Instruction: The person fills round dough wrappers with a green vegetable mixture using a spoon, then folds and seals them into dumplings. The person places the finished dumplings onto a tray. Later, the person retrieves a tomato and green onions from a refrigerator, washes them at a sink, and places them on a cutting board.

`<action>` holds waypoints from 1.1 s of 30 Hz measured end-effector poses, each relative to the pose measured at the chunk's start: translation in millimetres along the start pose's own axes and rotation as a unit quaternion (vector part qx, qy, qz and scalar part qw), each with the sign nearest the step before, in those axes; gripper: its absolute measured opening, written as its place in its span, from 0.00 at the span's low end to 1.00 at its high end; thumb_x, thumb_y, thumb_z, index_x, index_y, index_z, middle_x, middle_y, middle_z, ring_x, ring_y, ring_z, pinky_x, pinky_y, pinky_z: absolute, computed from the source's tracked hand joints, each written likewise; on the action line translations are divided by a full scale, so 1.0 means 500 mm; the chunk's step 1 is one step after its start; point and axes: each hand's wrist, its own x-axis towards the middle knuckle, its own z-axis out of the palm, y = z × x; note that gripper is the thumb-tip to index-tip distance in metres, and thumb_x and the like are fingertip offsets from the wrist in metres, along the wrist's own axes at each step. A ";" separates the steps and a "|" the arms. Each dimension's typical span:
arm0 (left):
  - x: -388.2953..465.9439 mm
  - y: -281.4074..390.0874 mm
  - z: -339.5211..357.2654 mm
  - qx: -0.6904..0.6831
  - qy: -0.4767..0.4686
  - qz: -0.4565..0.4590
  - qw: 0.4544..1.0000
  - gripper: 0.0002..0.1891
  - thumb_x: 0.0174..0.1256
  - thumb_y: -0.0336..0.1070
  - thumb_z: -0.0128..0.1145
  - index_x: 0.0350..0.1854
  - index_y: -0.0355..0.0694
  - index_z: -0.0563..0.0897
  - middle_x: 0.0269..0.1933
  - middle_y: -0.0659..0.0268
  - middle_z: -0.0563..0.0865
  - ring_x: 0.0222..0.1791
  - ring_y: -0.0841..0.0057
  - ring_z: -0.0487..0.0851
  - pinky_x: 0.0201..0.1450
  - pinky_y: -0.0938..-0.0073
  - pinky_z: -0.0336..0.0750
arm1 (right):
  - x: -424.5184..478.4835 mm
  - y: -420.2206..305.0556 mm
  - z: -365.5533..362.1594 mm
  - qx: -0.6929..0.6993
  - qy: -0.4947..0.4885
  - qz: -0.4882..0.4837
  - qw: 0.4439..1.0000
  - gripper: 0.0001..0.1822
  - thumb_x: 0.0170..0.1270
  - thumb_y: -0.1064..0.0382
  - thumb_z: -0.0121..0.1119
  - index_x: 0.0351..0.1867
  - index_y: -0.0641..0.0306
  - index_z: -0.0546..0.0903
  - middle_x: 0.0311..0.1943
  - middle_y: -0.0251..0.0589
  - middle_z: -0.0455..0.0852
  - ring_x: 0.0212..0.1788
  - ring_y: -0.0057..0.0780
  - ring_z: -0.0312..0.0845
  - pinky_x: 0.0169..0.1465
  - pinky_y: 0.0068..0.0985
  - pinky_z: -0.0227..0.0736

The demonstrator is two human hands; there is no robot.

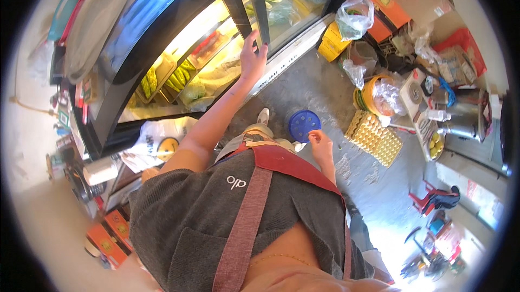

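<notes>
My left hand (253, 60) reaches forward to the lit glass display refrigerator (280, 54). Its fingers and thumb are at the dark frame of a sliding glass door (260, 12) and look closed around it. Green bitter melons (149, 82) and long green vegetables (178, 77) sit in trays on the shelf left of that hand. A red-topped package (207, 44) lies farther back. My right hand (322, 148) hangs low in front of me, fingers curled, with nothing visible in it. It overlaps the edge of a round blue stool (304, 124) in the view.
Egg trays (373, 135) lie on the concrete floor at the right. Behind them stand a yellow bucket (371, 95), a yellow box (334, 42) and a metal pot (467, 113). A red chair (424, 198) is farther right. A white plastic bag (150, 142) is by my left elbow.
</notes>
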 end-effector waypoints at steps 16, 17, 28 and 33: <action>0.128 -0.513 -0.346 0.577 -0.104 0.065 0.807 0.30 0.66 0.44 0.62 0.63 0.29 0.72 0.60 0.40 0.79 0.62 0.46 0.76 0.66 0.55 0.69 | -0.006 0.088 0.242 0.197 0.114 0.151 0.962 0.09 0.73 0.68 0.53 0.42 0.69 0.84 0.26 0.40 0.85 0.27 0.22 0.78 0.34 0.25 0.74; 0.156 -0.540 -0.357 0.603 -0.085 0.129 0.783 0.30 0.66 0.45 0.62 0.63 0.29 0.71 0.61 0.40 0.79 0.62 0.46 0.76 0.65 0.55 0.69 | -0.001 0.102 0.253 0.187 0.100 0.141 0.967 0.09 0.73 0.68 0.53 0.42 0.69 0.84 0.27 0.40 0.85 0.28 0.23 0.79 0.35 0.25 0.75; 0.340 -0.623 -0.335 0.528 -0.118 -0.092 0.836 0.34 0.62 0.52 0.61 0.66 0.35 0.73 0.62 0.44 0.80 0.63 0.50 0.78 0.65 0.61 0.72 | -0.029 0.207 0.310 0.147 0.115 0.216 0.958 0.09 0.74 0.68 0.51 0.43 0.70 0.83 0.29 0.43 0.85 0.32 0.27 0.81 0.40 0.26 0.77; 0.278 -0.627 -0.346 0.481 -0.096 0.031 0.871 0.30 0.58 0.44 0.68 0.62 0.37 0.76 0.57 0.45 0.82 0.59 0.50 0.79 0.61 0.59 0.72 | -0.046 0.186 0.323 0.139 0.087 0.216 0.963 0.09 0.74 0.69 0.51 0.44 0.70 0.82 0.29 0.44 0.85 0.31 0.29 0.81 0.39 0.27 0.76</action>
